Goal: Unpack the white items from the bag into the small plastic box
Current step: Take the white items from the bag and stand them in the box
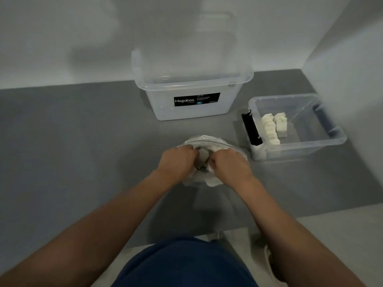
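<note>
A clear plastic bag [215, 142] lies on the grey table in front of me, with white items [212, 181] showing through it. Both of my hands are at its mouth: my left hand [178, 160] grips the left side and my right hand [230, 164] grips the right side, fingers curled into the opening. What the fingers hold inside is hidden. To the right stands the small clear plastic box [329, 141] with black handles, and two white ridged items [273, 128] lie in it.
A large translucent lidded box [192, 88] with a black Megabox label stands behind the bag against the white wall. A second wall closes the right side beside the small box. The table's front edge runs near my body.
</note>
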